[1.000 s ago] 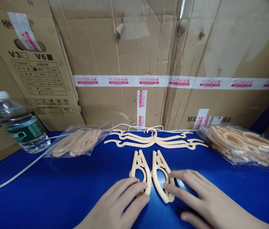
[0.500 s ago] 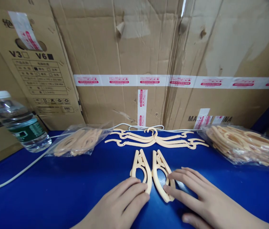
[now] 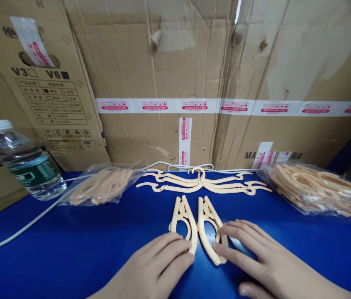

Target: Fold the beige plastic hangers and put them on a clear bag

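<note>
Two folded beige plastic hangers lie side by side on the blue table (image 3: 69, 257). My left hand (image 3: 155, 268) rests flat, fingers stretched out, its fingertips touching the near end of the left folded hanger (image 3: 183, 218). My right hand (image 3: 261, 259) also lies flat and open, fingertips on the near end of the right folded hanger (image 3: 208, 224). Neither hand grips anything. Behind them, several unfolded beige hangers (image 3: 202, 182) lie spread in a stack.
A clear bag of folded hangers (image 3: 102, 187) sits at the left, another fuller bag (image 3: 315, 189) at the right. A water bottle (image 3: 23, 162) stands at far left. A white cable (image 3: 23, 226) crosses the table. Taped cardboard boxes (image 3: 178, 83) wall off the back.
</note>
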`<action>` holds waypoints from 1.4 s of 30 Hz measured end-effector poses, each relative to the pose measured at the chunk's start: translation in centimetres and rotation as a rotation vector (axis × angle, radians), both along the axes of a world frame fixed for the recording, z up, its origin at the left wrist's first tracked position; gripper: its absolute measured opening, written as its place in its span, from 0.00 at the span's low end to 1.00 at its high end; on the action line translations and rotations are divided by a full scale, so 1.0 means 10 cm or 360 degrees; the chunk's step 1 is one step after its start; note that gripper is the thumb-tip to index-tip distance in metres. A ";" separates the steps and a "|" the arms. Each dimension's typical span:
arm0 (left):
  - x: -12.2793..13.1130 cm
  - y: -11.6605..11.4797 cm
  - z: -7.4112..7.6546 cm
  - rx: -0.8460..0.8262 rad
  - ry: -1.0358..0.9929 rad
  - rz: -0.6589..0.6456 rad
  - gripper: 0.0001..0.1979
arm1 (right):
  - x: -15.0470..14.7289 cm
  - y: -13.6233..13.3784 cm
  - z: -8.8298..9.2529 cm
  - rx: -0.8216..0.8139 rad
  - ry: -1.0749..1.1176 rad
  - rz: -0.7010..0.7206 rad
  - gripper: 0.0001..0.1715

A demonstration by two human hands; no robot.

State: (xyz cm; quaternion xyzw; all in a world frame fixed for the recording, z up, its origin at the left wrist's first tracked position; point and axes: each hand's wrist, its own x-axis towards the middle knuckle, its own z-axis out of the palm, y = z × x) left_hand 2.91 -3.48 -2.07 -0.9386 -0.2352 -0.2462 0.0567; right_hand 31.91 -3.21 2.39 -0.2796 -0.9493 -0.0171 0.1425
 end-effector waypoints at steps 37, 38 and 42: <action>0.05 -0.01 0.31 -0.0997 -0.0520 0.0473 0.04 | 0.07 0.05 -0.16 0.0091 0.0002 0.0055 0.37; 0.05 -0.01 0.32 -0.1037 -0.0525 0.0466 0.05 | 0.07 0.05 -0.17 0.0106 0.0001 0.0056 0.37; 0.07 -0.04 0.33 -0.1147 -0.0504 0.0479 0.08 | 0.09 0.06 -0.20 0.0181 -0.0025 0.0080 0.36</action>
